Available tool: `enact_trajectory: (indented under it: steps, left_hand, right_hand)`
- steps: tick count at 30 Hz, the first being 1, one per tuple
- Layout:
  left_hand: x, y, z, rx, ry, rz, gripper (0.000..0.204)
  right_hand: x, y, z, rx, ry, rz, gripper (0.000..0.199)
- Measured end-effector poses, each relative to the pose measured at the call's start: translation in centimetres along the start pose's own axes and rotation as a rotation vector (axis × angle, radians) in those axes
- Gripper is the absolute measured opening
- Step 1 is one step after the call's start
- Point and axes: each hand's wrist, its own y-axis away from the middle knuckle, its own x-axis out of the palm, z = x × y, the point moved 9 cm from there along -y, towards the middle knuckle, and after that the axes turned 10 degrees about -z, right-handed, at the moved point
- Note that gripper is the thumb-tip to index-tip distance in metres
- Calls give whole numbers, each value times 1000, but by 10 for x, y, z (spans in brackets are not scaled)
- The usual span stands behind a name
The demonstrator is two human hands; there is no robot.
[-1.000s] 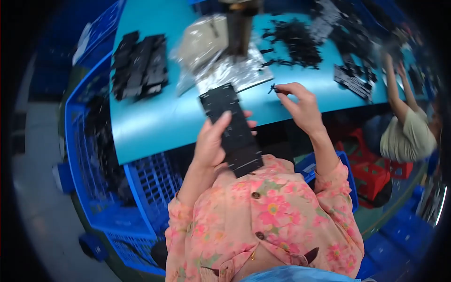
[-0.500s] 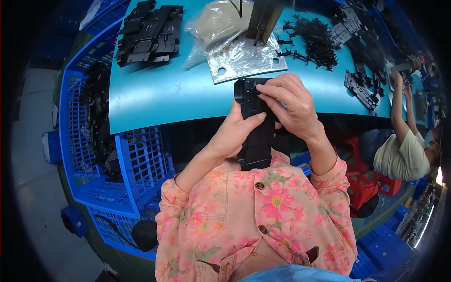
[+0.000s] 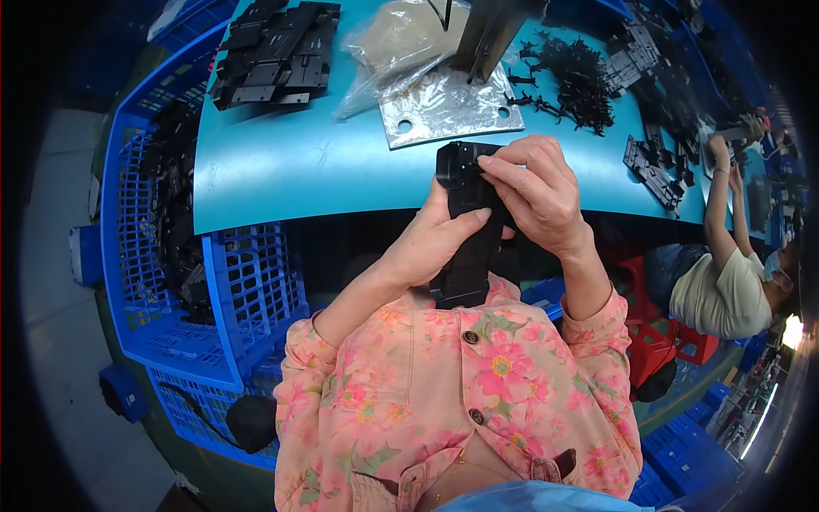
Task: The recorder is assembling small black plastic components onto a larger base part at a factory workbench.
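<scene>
A long black plastic part (image 3: 466, 194) is held upright in front of my chest, its top end near the table edge. My left hand (image 3: 426, 245) grips it from the left, thumb across its face and fingers behind; a fingertip shows at its right side. My right hand (image 3: 543, 194) is closed in a pinch at the part's upper right edge. Whatever its fingertips may hold is hidden. Just beyond the part lies a silver metal base plate (image 3: 426, 121) with round holes, bearing an upright metal post (image 3: 489, 38).
Stacked black parts (image 3: 277, 55) lie at the table's (image 3: 281, 175) far left, beside a clear plastic bag (image 3: 401, 43). Small black pieces (image 3: 576, 81) are heaped to the right. A blue crate (image 3: 222, 299) of black parts stands left. A co-worker (image 3: 725, 286) works at far right.
The black part and both hands sit slightly farther right in the picture, and the part tilts a little more. My grip stays alike, with the right fingertips still at its upper edge.
</scene>
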Motion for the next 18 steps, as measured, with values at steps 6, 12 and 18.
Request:
enact_trajectory:
  steps: [6, 12, 18]
  left_hand:
    - [2, 0, -1, 14, -7, 13, 45]
    - [3, 0, -2, 31, -29, 17, 45]
    - [7, 4, -9, 48, -158, 24, 47]
  right_hand:
    - [-2, -1, 8, -65, 22, -11, 30]
    - [-3, 3, 10, -103, 26, -13, 31]
    - [-3, 3, 8, -99, 42, -7, 31]
